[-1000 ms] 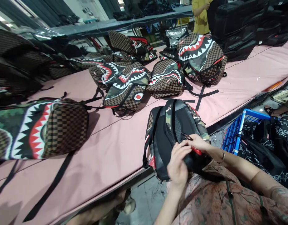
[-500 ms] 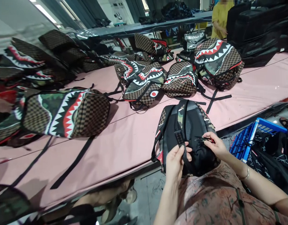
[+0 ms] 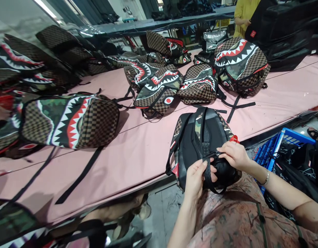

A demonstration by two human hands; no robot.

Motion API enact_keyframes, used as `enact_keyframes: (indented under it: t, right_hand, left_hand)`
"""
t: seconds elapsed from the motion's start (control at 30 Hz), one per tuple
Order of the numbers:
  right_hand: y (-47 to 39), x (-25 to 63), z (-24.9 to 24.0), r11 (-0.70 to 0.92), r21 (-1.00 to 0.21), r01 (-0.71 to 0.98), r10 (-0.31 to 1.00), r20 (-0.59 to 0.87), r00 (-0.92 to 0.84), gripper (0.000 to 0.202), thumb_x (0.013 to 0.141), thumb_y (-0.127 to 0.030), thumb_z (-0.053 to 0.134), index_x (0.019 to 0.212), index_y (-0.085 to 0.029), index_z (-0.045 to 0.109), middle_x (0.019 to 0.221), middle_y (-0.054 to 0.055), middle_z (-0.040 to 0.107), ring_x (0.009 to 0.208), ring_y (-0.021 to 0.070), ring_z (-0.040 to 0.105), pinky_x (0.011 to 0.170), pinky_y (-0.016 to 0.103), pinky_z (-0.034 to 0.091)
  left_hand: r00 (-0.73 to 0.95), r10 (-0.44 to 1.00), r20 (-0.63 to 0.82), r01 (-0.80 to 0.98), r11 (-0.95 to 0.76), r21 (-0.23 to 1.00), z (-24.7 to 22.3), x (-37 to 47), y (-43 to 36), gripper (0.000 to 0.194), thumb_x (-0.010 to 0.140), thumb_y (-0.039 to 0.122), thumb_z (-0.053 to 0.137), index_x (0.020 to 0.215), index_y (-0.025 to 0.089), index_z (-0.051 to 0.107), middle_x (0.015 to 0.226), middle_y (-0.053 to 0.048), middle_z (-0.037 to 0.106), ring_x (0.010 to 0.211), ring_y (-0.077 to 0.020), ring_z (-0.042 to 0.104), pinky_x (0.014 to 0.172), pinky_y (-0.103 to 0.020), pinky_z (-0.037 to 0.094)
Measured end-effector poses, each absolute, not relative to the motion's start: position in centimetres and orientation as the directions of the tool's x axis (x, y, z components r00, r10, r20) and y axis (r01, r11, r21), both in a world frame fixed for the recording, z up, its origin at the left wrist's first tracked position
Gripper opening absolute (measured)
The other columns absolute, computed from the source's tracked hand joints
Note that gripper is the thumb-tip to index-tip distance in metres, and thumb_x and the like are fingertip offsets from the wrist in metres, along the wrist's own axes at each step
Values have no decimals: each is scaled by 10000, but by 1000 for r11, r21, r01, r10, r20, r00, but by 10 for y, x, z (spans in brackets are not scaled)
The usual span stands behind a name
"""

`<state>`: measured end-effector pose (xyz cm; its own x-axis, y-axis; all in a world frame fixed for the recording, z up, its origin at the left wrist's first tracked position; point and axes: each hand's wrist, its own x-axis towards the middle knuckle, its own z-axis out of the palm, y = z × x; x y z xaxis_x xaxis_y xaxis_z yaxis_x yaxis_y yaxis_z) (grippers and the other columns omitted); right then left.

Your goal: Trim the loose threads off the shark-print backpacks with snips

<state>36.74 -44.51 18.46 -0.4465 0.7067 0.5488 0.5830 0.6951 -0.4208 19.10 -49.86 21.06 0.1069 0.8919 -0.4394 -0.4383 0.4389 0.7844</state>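
Note:
A backpack point(image 3: 190, 141) lies with its black padded back up at the table's near edge, against my body. My left hand point(image 3: 197, 175) is closed on one of its black straps point(image 3: 207, 174), pinching the webbing between thumb and fingers. In my right hand point(image 3: 233, 155) are small scissors point(image 3: 214, 153) with dark blades and a red handle. Their tips point left and meet the strap just above my left fingers. Whether the blades are apart cannot be made out.
Shark-mouth backpacks point(image 3: 68, 120) with checks and camouflage lie across the pink-covered table point(image 3: 138, 144). At my right stands a blue crate point(image 3: 271, 151) of black bags. Large black bags point(image 3: 283, 34) stand at the far right, near a person in yellow point(image 3: 243, 17).
My right hand has moved left and turned, bringing the scissors to the strap; the red handle now shows above it. My left hand still pinches the strap, slightly shifted.

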Motion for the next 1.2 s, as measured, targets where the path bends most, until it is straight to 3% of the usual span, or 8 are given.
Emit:
enact_keyframes:
  t: [0.17, 0.53, 0.63, 0.73, 0.87, 0.97, 1.07, 1.2]
  right_hand:
    - [-438, 373, 190, 768, -414, 488, 637, 563, -526, 192, 872, -294, 486, 925, -169, 622, 798, 50, 635, 736, 144, 570, 658, 257, 447]
    - [-439, 370, 187, 699, -544, 465, 714, 498, -492, 176, 859, -296, 498, 863, -179, 629, 773, 41, 627, 723, 136, 563, 679, 254, 432]
    - [-439, 366, 185, 530, -773, 349, 837, 412, -360, 166, 835, -323, 523, 837, -183, 612, 772, 30, 620, 701, 128, 563, 649, 247, 435]
    - [-439, 357, 184, 228, -968, 108, 959, 204, -198, 240, 807, -412, 533, 894, -193, 573, 783, 14, 600, 661, 112, 553, 585, 225, 433]
    - [-438, 336, 186, -118, -983, -138, 916, -54, -398, 376, 685, -535, 615, 781, -181, 534, 660, -10, 563, 548, 96, 515, 475, 202, 387]
    - [-438, 325, 189, -291, -945, -152, 871, -196, -450, 417, 657, -544, 631, 611, -184, 426, 473, -70, 428, 397, 57, 389, 371, 177, 263]
    - [-436, 321, 190, -267, -951, -154, 923, -206, -325, 421, 654, -492, 654, 578, -184, 378, 461, -97, 347, 391, 34, 309, 377, 167, 230]
    - [-436, 324, 185, -163, -984, -71, 936, -131, -326, 304, 676, -405, 655, 664, -180, 450, 539, -76, 420, 482, 61, 416, 476, 187, 350]
  left_hand:
    - [144, 890, -433, -404, 452, 795, 211, 193, -499, 367, 688, 358, 646, 909, 68, 604, 562, -32, 633, 355, -107, 522, 363, -207, 395]
    - [161, 900, -404, -380, 434, 817, 203, 194, -499, 338, 719, 359, 629, 912, 84, 589, 555, -11, 602, 365, -95, 517, 359, -186, 374]
    - [240, 890, -387, -540, 454, 709, 200, 191, -496, 230, 770, 312, 588, 853, 98, 578, 480, 41, 497, 313, -33, 406, 321, -132, 297]
    - [415, 856, -308, -729, 516, 450, 197, 188, -493, 144, 817, 244, 521, 741, 121, 521, 425, 107, 290, 267, 20, 171, 282, -79, 186]
    - [617, 749, -241, -700, 662, 267, 191, 194, -494, 163, 832, 213, 478, 688, 135, 476, 412, 121, 209, 251, 22, 66, 249, -67, 127]
    - [476, 808, -348, -686, 589, 427, 187, 203, -498, 169, 822, 292, 511, 806, 128, 549, 437, 77, 409, 266, -4, 294, 286, -96, 272]
    - [53, 919, -391, -611, 340, 715, 180, 207, -501, 272, 725, 343, 638, 902, 140, 603, 717, -32, 654, 557, -96, 595, 518, -197, 485]
    - [-257, 891, -374, -441, 237, 866, 171, 203, -503, 361, 574, 334, 749, 861, 132, 663, 730, -48, 694, 677, -165, 645, 676, -284, 509]
